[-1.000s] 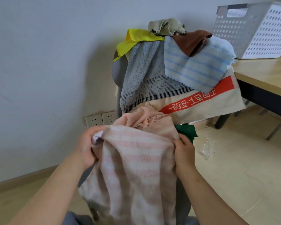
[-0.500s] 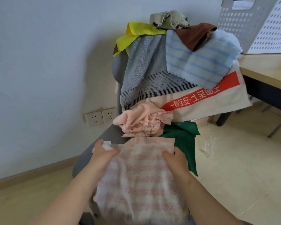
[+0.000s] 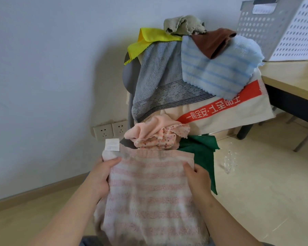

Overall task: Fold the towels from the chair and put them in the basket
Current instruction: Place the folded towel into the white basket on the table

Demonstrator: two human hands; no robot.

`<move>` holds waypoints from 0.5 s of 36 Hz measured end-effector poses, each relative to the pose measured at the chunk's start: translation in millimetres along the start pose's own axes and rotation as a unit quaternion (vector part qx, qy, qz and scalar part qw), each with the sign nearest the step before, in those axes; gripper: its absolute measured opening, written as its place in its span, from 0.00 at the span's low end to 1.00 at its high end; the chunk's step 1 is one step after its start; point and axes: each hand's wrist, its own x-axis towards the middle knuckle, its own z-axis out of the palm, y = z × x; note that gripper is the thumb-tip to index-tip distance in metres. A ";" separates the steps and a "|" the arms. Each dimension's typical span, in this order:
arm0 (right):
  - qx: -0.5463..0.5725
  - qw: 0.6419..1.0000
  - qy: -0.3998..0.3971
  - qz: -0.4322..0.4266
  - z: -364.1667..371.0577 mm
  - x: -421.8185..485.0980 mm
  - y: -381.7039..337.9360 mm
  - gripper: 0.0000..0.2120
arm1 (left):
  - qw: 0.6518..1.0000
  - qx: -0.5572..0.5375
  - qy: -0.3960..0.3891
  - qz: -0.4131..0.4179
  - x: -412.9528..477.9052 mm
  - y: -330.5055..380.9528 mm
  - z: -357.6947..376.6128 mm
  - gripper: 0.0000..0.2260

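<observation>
Nine towels can be counted, one held and eight on the grey padded chair (image 3: pixel 130 75). Draped over its back are a yellow cloth (image 3: pixel 149 39), a crumpled olive cloth (image 3: pixel 183 23), a brown cloth (image 3: pixel 212 41), a pale blue striped towel (image 3: pixel 215 73), a grey towel with black patterned bands (image 3: pixel 156 73) and a cream towel with a red lettered band (image 3: pixel 229 118). On the seat lie a bunched peach cloth with a speckled side (image 3: pixel 149 130), which may be two pieces, and a dark green cloth (image 3: pixel 201 150). There is one white perforated plastic basket (image 3: pixel 274 29), standing on the wooden desk (image 3: pixel 292 77) at the right, and two wall sockets (image 3: pixel 110 130) beside the chair.

The held piece is a pink-and-white striped terry towel (image 3: pixel 149 192). It is spread flat with its top edge level, and a white label (image 3: pixel 112 144) stands up at its upper left corner. It hangs in front of the seat, just below the peach cloth, and partly covers the green one.

The left hand (image 3: pixel 100 176) pinches the towel's upper left edge, with the thumb laid across the front and the fingers hidden behind. The right hand (image 3: pixel 198 176) grips the upper right edge in the same way, thumb on the front and fingers curled round the border. The cloth is stretched between the two hands and droops below them.
</observation>
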 end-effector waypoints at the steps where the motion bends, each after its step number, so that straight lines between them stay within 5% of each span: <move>1: 0.018 1.000 0.001 -0.007 -1.5 -0.9 -2.4 0.21 | 0.999 0.006 0.014 0.033 0.8 2.2 1.1 0.10; 6: 0.074 0.994 0.020 -0.078 -9.2 -1.6 -25.1 0.08 | 0.987 0.037 0.010 0.155 -3.1 19.7 14.6 0.16; 14: 0.132 0.966 0.108 -0.195 -23.3 17.6 -71.2 0.07 | 0.899 0.120 0.088 0.411 -17.2 68.0 48.4 0.16; 18: 0.124 0.956 0.147 -0.220 -24.2 29.2 -85.4 0.10 | 0.874 0.145 0.070 0.459 -11.9 85.3 62.9 0.18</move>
